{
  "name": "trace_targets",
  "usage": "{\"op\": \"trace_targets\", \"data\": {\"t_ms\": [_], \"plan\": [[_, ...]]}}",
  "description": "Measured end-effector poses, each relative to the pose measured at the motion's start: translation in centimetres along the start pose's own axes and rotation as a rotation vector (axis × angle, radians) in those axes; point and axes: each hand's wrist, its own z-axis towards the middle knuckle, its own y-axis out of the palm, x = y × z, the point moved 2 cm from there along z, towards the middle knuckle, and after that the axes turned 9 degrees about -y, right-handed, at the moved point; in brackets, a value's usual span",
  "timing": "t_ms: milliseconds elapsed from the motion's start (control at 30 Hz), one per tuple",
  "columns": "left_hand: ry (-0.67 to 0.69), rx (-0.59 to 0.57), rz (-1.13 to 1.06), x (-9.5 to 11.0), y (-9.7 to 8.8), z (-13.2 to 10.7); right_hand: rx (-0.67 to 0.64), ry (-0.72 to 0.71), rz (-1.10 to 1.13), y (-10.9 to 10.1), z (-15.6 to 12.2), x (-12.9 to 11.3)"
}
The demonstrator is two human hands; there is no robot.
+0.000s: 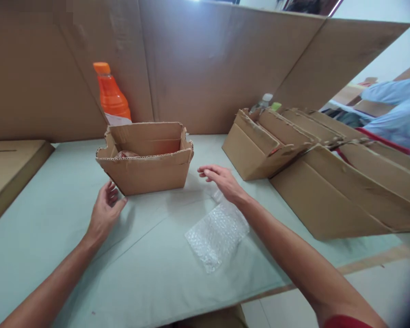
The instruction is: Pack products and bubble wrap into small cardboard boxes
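A small open-topped cardboard box [146, 175] stands on the pale green cloth in front of me, with something reddish [126, 154] partly showing inside. My left hand [105, 210] is at the box's lower left corner, fingers apart and curved; whether it touches the cardboard I cannot tell. To the right of the box, my right hand [223, 182] hovers apart from it, fingers loosely extended and nothing in them. Below that hand lies a piece of clear bubble wrap [218, 234], flat on the cloth and partly covered by my right forearm.
An orange bottle [113, 98] stands behind the box. More open cardboard boxes [259, 146] line the right side, with bottle tops [267, 98] showing behind them. A flat cardboard piece [13, 164] lies at left. Tall cardboard panels [205, 68] wall off the back.
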Motion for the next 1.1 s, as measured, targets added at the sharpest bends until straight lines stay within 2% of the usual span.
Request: {"op": "trace_targets", "data": {"t_ms": [67,133,200,267,367,433,533,633,700,833,933,1033,1100], "plan": [[-0.029,-0.011,0.134,-1.6,-1.2,-3.2,-0.133,-0.046,-0.205,-2.1,-3.1,-0.2],[-0.01,-0.024,0.24,-2.7,-1.8,-6.5,-0.265,-0.092,-0.418,-3.3,-5.5,-0.2],[0.095,-0.082,0.317,-3.0,-1.2,-9.2,-0.282,-0.133,-0.635,-3.9,-6.5,-0.2],[0.262,-0.181,0.393,-2.3,0.8,-11.1,-0.181,-0.094,-0.819,-4.3,-5.9,0.1],[0.467,-0.325,0.534,0.2,5.6,-12.7,-0.035,0.042,-0.927,-4.8,-3.6,0.8],[0.495,-0.388,0.652,2.3,9.1,-13.2,-0.011,0.098,-0.915,-5.0,-2.1,1.5],[0.455,-0.474,0.774,4.7,13.5,-13.8,-0.026,0.151,-0.844,-5.4,-1.4,2.7],[0.413,-0.535,0.771,5.7,15.3,-14.0,-0.031,0.137,-0.746,-5.8,-2.2,3.3],[0.394,-0.547,0.741,6.0,14.8,-14.1,-0.004,0.115,-0.692,-6.3,-2.9,3.3],[0.414,-0.462,0.629,7.0,11.3,-14.5,0.049,0.087,-0.623,-6.6,-3.6,3.3],[0.522,-0.401,0.477,8.2,9.3,-15.4,0.055,0.098,-0.588,-5.5,-3.9,3.6],[0.648,-0.418,0.455,9.0,8.5,-16.6,0.049,0.09,-0.523,-3.9,-4.4,3.7],[0.758,-0.386,0.44,9.7,7.9,-17.6,0.05,0.05,-0.449,-3.2,-4.5,3.4]]}}
